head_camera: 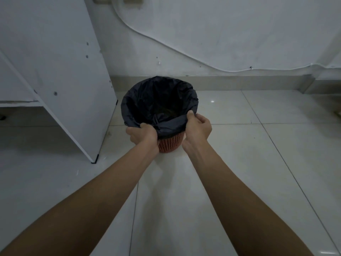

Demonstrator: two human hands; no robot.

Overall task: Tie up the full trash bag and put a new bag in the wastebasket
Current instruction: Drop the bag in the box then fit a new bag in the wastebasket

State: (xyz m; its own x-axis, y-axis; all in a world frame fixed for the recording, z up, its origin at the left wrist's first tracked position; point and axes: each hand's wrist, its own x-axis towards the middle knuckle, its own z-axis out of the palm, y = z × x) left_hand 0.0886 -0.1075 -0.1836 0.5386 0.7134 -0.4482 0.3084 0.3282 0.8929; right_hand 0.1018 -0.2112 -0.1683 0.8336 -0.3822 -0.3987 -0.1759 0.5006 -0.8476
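Trash bag (158, 100) black crinkly film | wastebasket (170, 143) red perforated | left hand (142, 134), right hand (198, 126) grip its rim

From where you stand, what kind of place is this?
Probably a plain indoor room, home or office: glossy floor tiles, a white furniture panel, a cable along the wall.
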